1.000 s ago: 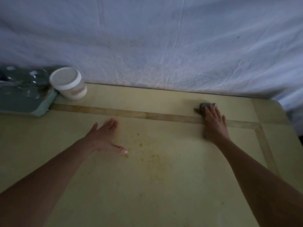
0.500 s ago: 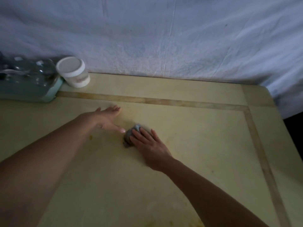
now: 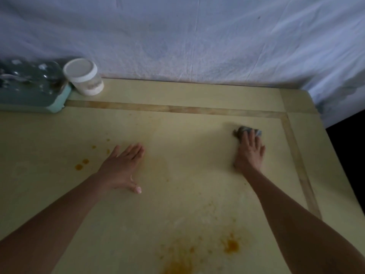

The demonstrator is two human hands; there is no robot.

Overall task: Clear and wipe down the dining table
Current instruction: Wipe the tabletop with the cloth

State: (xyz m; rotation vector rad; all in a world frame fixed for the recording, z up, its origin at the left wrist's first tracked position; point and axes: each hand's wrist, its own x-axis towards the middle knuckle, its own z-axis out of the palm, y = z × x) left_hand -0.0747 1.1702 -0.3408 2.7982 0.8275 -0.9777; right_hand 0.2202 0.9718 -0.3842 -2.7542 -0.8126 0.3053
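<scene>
The pale yellow dining table [image 3: 187, 91] fills the view. My right hand [image 3: 249, 153] presses a small grey cloth [image 3: 256, 132] flat onto the table near the right inlaid strip, fingers straight over it. My left hand [image 3: 122, 167] lies flat on the table left of the middle, fingers straight and thumb spread. Orange stains [image 3: 230, 247] mark the near part of the table, and smaller orange spots [image 3: 82, 164] sit left of my left hand.
A white lidded jar [image 3: 84, 77] stands at the far left by the wall. Beside it a teal tray [image 3: 55, 103] holds shiny items I cannot make out. A white sheet [image 3: 197, 36] hangs behind the table. The table's right edge [image 3: 335, 175] drops to dark floor.
My right hand has swept the cloth from beside my left hand back over to the right side of the table. My left hand stays flat on the table.
</scene>
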